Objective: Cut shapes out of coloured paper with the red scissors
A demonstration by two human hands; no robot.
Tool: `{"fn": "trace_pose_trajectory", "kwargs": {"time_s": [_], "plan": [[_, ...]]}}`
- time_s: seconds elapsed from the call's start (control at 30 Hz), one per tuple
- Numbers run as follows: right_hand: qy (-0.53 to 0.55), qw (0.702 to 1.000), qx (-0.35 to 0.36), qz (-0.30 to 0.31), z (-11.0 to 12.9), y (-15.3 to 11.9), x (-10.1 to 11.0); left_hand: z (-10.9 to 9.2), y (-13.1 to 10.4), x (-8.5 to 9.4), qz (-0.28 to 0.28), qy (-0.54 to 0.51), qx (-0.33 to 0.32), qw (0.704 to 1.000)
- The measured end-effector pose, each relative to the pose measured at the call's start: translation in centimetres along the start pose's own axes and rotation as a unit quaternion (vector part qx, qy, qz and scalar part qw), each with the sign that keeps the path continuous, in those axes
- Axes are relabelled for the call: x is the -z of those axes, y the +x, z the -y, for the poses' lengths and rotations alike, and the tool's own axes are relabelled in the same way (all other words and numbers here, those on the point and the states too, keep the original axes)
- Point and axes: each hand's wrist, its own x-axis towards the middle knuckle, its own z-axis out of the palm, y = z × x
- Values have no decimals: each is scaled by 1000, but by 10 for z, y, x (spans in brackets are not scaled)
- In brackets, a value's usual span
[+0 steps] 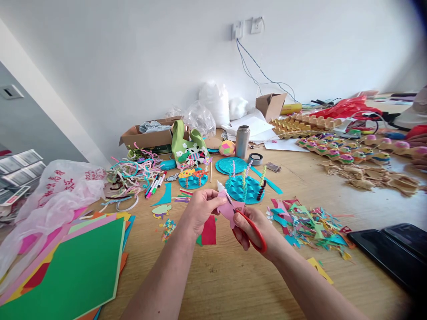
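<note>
My left hand (203,208) pinches a piece of pink paper (226,210) above the middle of the table. Red-handled scissors (256,231) are in my right hand (255,222), their blades at the pink paper. A small white tip (220,186) shows just past the paper; I cannot tell what it belongs to. Behind my hands is a blue scalloped base (238,189) with twisted pipe cleaners standing on it. A smaller blue base (192,180) carries orange paper fish. Red paper (209,231) lies below my left wrist.
Paper scraps (313,226) are heaped at the right, near two dark phones (387,253). Coloured sheets (73,266) are stacked at the left. Pipe cleaners (133,173), a metal bottle (242,142) and painted egg cartons (333,149) stand farther back. Another person's hand (418,149) shows at the right edge.
</note>
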Motion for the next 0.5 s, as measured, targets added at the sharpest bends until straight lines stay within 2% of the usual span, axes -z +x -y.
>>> {"fn": "trace_pose_trajectory", "kwargs": {"time_s": [0.5], "plan": [[-11, 1000, -2, -2, 0, 0, 1, -1, -2, 1, 8, 9, -2, 1000]]}}
